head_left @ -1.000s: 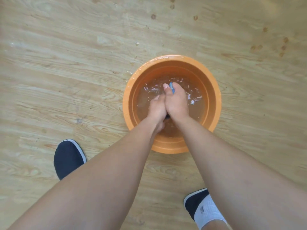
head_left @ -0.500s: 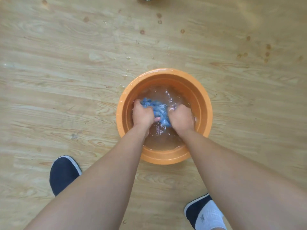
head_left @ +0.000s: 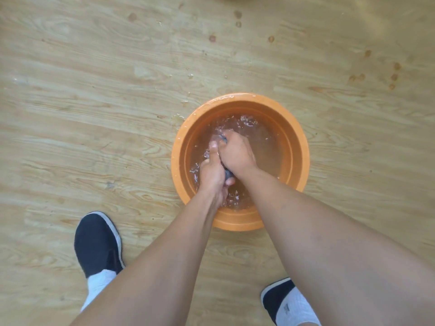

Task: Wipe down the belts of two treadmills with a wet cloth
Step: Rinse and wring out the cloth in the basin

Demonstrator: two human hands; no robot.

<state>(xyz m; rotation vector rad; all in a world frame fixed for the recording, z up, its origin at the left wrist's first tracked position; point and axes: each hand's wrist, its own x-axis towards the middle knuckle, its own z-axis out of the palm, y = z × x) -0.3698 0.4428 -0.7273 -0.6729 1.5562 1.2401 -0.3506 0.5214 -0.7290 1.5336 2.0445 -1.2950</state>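
Note:
An orange basin [head_left: 299, 147] half full of water stands on the wooden floor. Both my hands are down in the water, pressed together. My left hand [head_left: 211, 171] and my right hand [head_left: 236, 154] are closed around the blue cloth [head_left: 228, 174]. Only small dark-blue bits of the cloth show between the palms and at the fingertips; the rest is hidden inside the grip. The water is churned and splashing around the hands. No treadmill is in view.
The light wooden floor [head_left: 94, 137] has water drops left of the basin and dark spots at the top right. My left shoe [head_left: 97, 241] and right shoe [head_left: 276, 296], dark with white socks, stand near the bottom.
Half a second ago my hands were apart with the blue cloth stretched between them. Now they are pressed together around it, as one second ago. The view has shifted left.

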